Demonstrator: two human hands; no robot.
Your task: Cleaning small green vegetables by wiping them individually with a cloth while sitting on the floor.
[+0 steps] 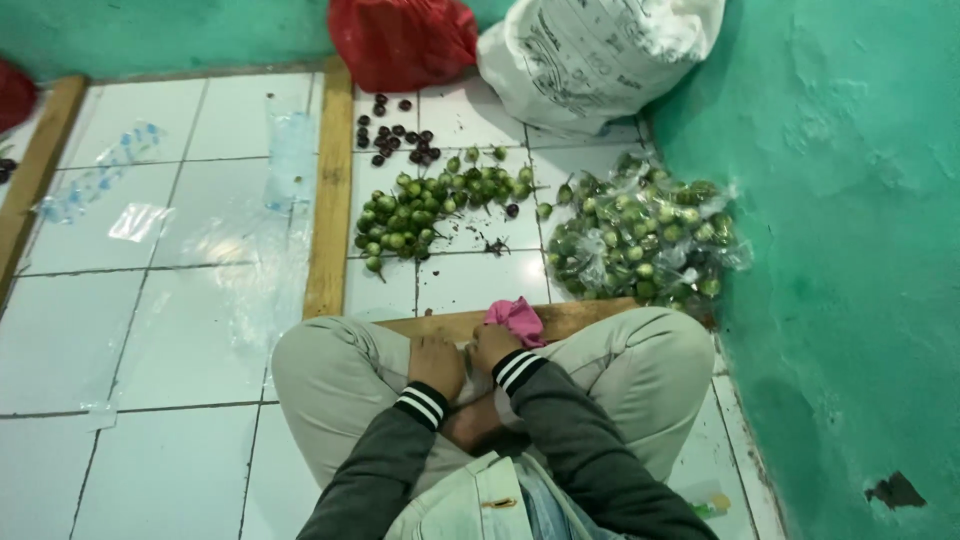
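The right hand (492,347) is closed on a crumpled pink cloth (517,318) at lower centre; the cloth bulges up and right from the fist, over the wooden strip (580,315). The left hand (436,362) rests curled and empty just beside it, on the lap. Small green round fruits (410,210) lie well apart, toward the frame's top.
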